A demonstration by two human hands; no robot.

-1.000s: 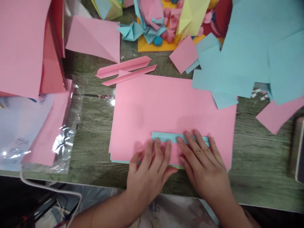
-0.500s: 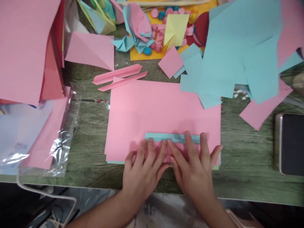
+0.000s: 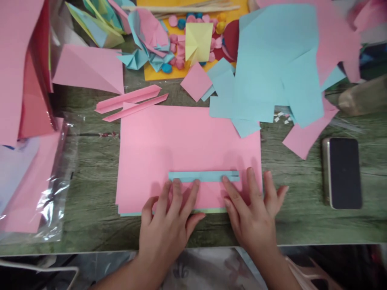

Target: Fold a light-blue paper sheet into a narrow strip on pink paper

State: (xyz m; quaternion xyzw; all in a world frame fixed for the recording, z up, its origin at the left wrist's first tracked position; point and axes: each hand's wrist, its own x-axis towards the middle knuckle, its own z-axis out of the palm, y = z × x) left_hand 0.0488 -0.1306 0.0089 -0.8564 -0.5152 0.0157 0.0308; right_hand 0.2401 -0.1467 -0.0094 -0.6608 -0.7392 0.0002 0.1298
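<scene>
A narrow folded strip of light blue paper (image 3: 208, 176) lies crosswise on a stack of pink paper sheets (image 3: 181, 141). Fingertips of my left hand (image 3: 166, 221) press along the strip's lower edge at its left half, fingers spread. My right hand (image 3: 254, 213) rests its index fingertip on the strip near the right end, its other fingers fanned out over the pink sheet. Neither hand grips anything. Beyond the stack's upper left corner lie two folded pink paper strips (image 3: 130, 99).
Light blue sheets (image 3: 275, 64) overlap the stack's upper right. A phone (image 3: 344, 173) lies at the right. Pink paper in a clear plastic sleeve (image 3: 54, 193) is at the left. Behind sits a yellow sheet (image 3: 151, 72) with small paper pieces and a pale yellow square (image 3: 198, 40).
My hands have moved apart along the blue strip, which now looks narrower and flatter. The whole view has shifted, so the tabletop things appear further left.
</scene>
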